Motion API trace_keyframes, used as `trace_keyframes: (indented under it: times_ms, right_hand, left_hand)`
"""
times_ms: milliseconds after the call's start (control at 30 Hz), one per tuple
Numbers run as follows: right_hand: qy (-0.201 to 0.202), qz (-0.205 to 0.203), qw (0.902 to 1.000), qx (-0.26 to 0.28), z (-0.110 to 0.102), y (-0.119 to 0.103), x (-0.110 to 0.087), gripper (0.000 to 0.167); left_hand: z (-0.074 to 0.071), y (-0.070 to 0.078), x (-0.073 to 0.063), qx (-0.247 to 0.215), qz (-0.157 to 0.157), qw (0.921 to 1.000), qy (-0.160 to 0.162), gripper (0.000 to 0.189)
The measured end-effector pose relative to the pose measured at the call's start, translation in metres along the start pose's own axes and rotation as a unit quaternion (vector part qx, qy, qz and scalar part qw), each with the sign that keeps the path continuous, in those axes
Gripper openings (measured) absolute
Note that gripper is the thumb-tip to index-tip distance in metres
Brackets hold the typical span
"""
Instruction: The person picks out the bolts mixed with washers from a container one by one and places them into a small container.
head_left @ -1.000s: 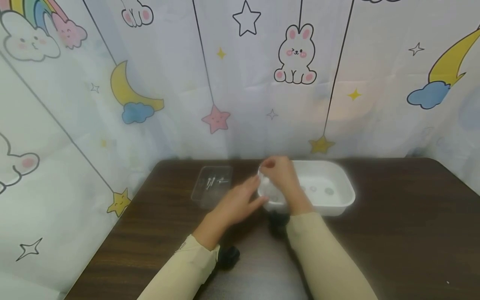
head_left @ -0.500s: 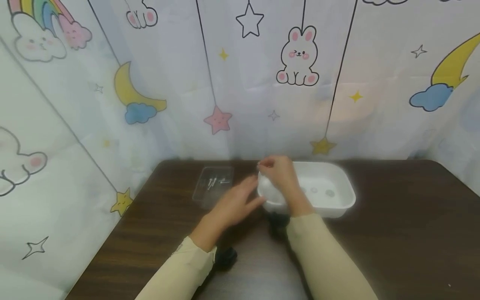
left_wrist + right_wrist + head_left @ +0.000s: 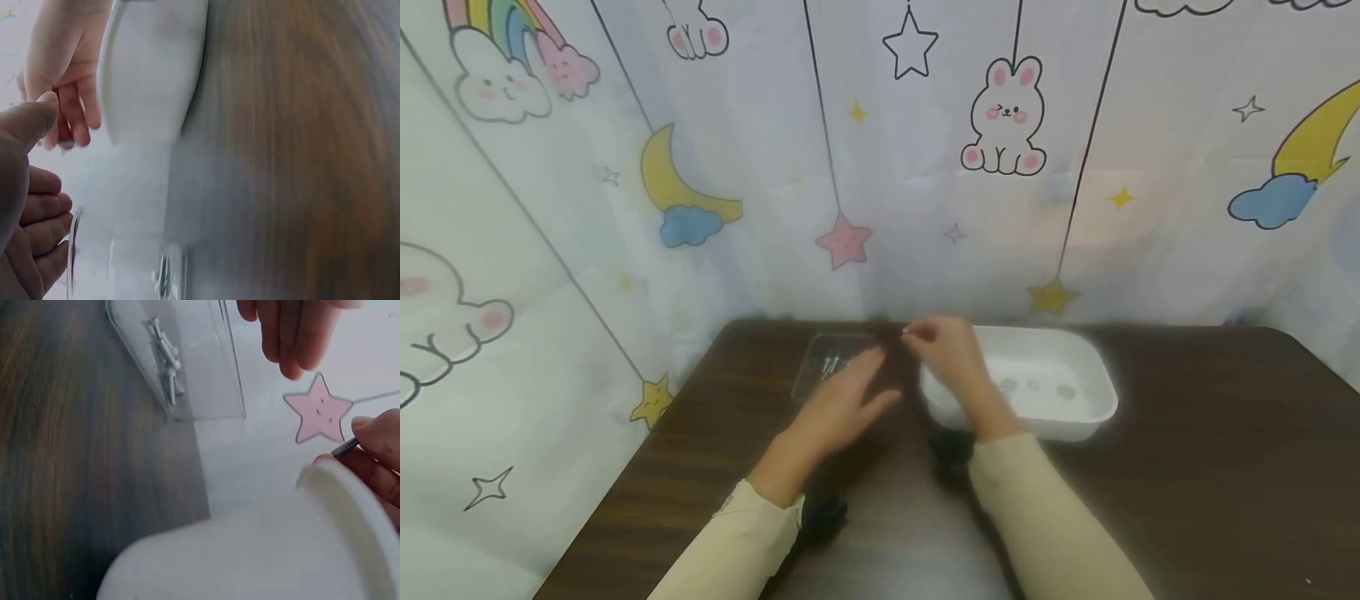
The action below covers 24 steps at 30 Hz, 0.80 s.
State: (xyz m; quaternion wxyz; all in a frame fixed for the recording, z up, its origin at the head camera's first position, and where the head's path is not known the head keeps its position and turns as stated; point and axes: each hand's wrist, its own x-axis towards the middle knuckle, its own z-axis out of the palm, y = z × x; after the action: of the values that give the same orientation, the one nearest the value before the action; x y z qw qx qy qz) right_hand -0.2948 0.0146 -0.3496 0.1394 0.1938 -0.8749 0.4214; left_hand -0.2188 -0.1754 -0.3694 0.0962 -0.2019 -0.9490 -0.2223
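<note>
My right hand (image 3: 949,354) pinches a small metal screw (image 3: 345,447) between thumb and fingers; its threaded shaft pokes out in the right wrist view. That hand hovers at the left end of a white plastic basin (image 3: 1093,417). To its left, my left hand (image 3: 838,404) holds nothing, fingers extended, overlapping the near right part of a clear plastic box (image 3: 805,379) in the head view. Several silver screws (image 3: 165,359) lie inside the box.
Round grey spots (image 3: 1066,392) show on the basin's floor. A dark wood-grain table (image 3: 1210,467) carries everything, and a printed curtain (image 3: 910,183) hangs along its back edge. Black wrist devices (image 3: 951,450) sit under the sleeves.
My right hand has moved slightly left with the screw, past the basin's left rim. My left hand has drawn away from it, leftward, over the clear box. The head view has shifted a little.
</note>
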Motion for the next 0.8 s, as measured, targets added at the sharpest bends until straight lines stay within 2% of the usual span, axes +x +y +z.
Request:
trace_keyframes:
  times_ms: [167, 333, 467, 633, 800]
  right_hand:
    - [-0.012, -0.053, 0.9982, -0.027, 0.01, -0.007, -0.002, 0.016]
    - [-0.029, -0.118, 0.9907, -0.06, 0.021, -0.018, -0.006, 0.013]
    - [-0.054, -0.143, 0.9856, -0.072, 0.029, -0.026, -0.009, 0.012]
    - [-0.091, -0.181, 0.9767, -0.072, 0.044, -0.029, -0.012, 0.012]
    - [-0.119, -0.21, 0.9674, -0.078, 0.053, -0.032, -0.014, 0.011]
  left_hand:
    - [-0.01, -0.017, -0.011, 0.011, -0.006, 0.9996, 0.026, 0.065]
    - [-0.019, -0.035, -0.025, 0.021, -0.02, 0.999, 0.033, 0.064]
    - [-0.025, -0.049, -0.032, 0.025, -0.035, 0.9983, 0.04, 0.065]
    - [-0.035, -0.062, -0.036, 0.021, -0.071, 0.9968, 0.032, 0.069]
    - [-0.039, -0.074, -0.039, 0.006, -0.099, 0.9949, 0.019, 0.071]
